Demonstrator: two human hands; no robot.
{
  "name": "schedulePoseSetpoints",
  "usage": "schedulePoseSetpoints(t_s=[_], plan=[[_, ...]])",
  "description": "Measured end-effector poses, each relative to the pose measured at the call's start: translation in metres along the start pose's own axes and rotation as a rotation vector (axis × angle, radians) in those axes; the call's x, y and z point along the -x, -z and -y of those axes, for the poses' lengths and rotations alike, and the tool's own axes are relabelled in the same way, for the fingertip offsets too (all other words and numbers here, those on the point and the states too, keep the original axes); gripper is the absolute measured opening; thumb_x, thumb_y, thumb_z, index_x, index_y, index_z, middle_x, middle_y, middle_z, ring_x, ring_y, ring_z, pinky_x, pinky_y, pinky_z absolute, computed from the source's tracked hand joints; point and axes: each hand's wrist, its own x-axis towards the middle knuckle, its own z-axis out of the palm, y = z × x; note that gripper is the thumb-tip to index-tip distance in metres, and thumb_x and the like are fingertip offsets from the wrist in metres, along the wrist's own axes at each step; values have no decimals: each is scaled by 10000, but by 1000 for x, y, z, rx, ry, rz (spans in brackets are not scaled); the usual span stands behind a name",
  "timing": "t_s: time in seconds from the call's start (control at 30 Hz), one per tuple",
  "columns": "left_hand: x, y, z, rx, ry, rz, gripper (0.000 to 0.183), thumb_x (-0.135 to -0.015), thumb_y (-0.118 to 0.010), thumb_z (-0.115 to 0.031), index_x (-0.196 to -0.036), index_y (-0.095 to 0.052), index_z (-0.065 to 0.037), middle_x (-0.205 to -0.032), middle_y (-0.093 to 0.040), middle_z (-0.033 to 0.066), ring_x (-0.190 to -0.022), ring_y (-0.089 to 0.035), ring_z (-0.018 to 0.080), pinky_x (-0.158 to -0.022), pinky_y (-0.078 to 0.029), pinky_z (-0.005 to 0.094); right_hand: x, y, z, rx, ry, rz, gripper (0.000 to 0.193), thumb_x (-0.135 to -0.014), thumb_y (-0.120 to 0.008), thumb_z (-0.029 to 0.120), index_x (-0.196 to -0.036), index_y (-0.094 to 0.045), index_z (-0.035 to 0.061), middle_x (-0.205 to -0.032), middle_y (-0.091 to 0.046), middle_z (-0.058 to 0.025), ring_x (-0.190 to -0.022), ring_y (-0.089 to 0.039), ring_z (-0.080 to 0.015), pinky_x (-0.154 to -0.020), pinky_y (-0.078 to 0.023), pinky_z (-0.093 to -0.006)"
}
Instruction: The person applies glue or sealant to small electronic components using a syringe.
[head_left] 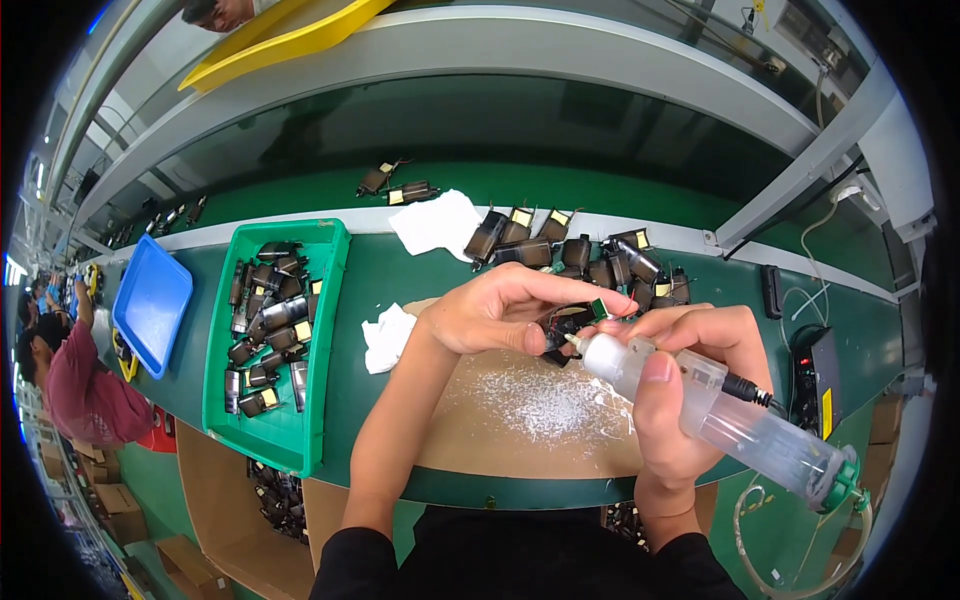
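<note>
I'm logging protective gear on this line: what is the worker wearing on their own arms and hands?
Nothing on the hands: the left hand and right hand are bare, without gloves, rings or a watch in view. Both forearms are uncovered; black sleeves begin near the elbows, at the lower edge of the picture.

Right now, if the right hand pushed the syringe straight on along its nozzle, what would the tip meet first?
Probably the small dark motor part held in the left hand. The clear syringe in the right hand points its nozzle up-left, almost touching that part; depth is hard to judge.
</note>
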Motion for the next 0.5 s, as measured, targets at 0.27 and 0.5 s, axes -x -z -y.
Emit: schedulePoseSetpoints(t_s=[0.27,0.5], plan=[[1,0,-3,4,3,4,761,-801,-709,-383,-1304,-429,114,-1350,-469,199,-1213,-485,229,-1032,-368,348,1,-2,-2,-29,-10,-12,197,-732,-650,-14,-869,-510,-28,-786,-622,-124,-775,-675,-220,-740,-551,-331],[2,1,-5,10,-4,37,732,-810,-706,-342,-1298,-425,125,-1366,-446,217,-1261,-444,260,-1062,-339,364,0,1,-1,7,-5,23,195,-737,-648,-5,-870,-508,-34,-792,-617,-130,-775,-672,-224,-746,-550,-335]])
